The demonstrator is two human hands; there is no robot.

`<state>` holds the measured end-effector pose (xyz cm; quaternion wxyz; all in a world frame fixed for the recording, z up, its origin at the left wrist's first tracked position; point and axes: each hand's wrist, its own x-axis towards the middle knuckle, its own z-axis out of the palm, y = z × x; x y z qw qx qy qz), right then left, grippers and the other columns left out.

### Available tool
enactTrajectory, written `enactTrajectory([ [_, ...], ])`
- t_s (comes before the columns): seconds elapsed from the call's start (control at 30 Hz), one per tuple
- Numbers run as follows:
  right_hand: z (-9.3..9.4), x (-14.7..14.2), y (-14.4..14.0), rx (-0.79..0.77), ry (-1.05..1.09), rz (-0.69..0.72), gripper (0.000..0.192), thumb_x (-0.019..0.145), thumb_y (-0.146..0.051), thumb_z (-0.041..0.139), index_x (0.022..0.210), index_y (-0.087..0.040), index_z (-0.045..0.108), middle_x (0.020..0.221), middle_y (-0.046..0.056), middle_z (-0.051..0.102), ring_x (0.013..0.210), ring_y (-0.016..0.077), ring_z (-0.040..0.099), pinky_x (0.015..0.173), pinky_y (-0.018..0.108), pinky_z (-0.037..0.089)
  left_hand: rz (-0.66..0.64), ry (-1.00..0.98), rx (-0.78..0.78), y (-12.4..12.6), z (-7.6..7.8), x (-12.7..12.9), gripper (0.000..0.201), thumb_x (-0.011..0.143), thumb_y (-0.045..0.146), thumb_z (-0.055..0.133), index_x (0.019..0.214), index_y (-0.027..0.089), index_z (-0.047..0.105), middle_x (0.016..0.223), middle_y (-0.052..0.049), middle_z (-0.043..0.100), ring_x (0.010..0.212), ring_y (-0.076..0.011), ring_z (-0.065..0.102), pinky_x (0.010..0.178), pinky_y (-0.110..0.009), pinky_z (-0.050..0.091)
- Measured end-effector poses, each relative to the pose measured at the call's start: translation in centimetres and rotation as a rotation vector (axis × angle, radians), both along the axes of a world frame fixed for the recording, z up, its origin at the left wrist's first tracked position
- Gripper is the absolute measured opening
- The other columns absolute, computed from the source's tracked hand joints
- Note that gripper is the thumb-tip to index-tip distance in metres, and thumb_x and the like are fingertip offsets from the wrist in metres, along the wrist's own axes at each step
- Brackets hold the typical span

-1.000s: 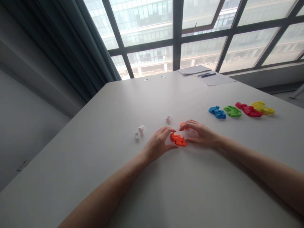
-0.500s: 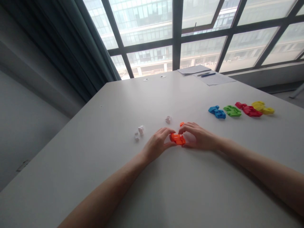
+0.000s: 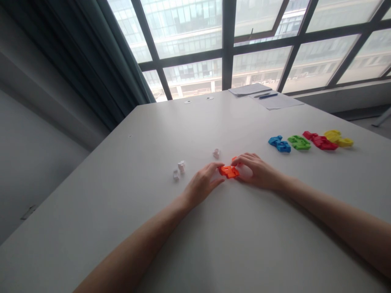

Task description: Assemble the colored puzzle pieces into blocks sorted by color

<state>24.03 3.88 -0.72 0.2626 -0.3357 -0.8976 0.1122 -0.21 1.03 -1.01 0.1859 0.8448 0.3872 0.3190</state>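
Orange block cluster [image 3: 228, 171] sits on the white table [image 3: 152, 211], near the middle, pinched between both of our hands. Left hand [image 3: 201, 184] has thumb and fingertips pressed against the cluster's left end, grasping it. Right hand [image 3: 258, 170] curls over the right end, fingers closed on it, with a small orange bit [image 3: 234, 159] showing just behind the fingertips; we cannot tell if that bit is loose or part of the cluster.

Step in hand, as we judge it: fitting or seating orange pieces together, flat on the tabletop. Next move likely needs a steady left-hand brace while the right aligns its piece square to the joint. The parts are small, so the grip should stay at the ends, not over the seam.

Counts:
- orange: one cluster in hand, plus that one small bit.
- white pieces: three loose. Two sit close together left of the left hand [image 3: 179, 169], and one is just beyond the cluster [image 3: 216, 153].
- finished-looking coloured clusters, in a row well apart to the right: one blue [image 3: 279, 144], one green [image 3: 299, 142], one red [image 3: 319, 141], one yellow [image 3: 338, 138].
- far edge: some paper sheets [image 3: 262, 94] with a blue pen [image 3: 268, 96] lying on them.
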Motion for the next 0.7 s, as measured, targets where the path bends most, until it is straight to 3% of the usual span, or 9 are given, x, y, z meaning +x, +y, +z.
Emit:
enactTrajectory([
  [0.33, 0.6, 0.9, 0.5, 0.067, 0.009, -0.061, 0.027, 0.091, -0.038, 0.055, 0.114, -0.025, 0.058, 0.117, 0.01, 0.064, 0.108, 0.0259, 0.057, 0.094, 0.044, 0.041, -0.029, 0.006, 0.041, 0.1, -0.1, -0.1, 0.042, 0.09, 0.016, 0.057, 0.129, 0.021, 0.043, 0.128, -0.011, 0.056, 0.121, -0.0216, 0.055, 0.103, -0.039, 0.046],
  [0.57, -0.7, 1.6, 1.8, 0.088, -0.007, -0.202, 0.016, 0.091, -0.033, 0.052, 0.097, -0.024, 0.064, 0.101, 0.008, 0.068, 0.096, 0.0251, 0.06, 0.09, 0.045, 0.043, -0.017, 0.026, 0.049, 0.0, 0.3, 0.1, 0.034, 0.092, 0.018, 0.052, 0.127, 0.02, 0.046, 0.127, -0.012, 0.058, 0.121, -0.0231, 0.055, 0.104, -0.042, 0.045],
  [0.7, 0.4, 1.3, 1.4, 0.086, 0.085, -0.17, 0.012, 0.09, -0.032, 0.055, 0.092, -0.024, 0.063, 0.092, 0.006, 0.069, 0.089, 0.0233, 0.061, 0.086, 0.042, 0.044, -0.011, 0.028, 0.053, 0.0, 0.4, 0.1, 0.034, 0.092, 0.018, 0.051, 0.126, 0.02, 0.047, 0.126, -0.012, 0.059, 0.121, -0.0233, 0.055, 0.103, -0.042, 0.045],
])
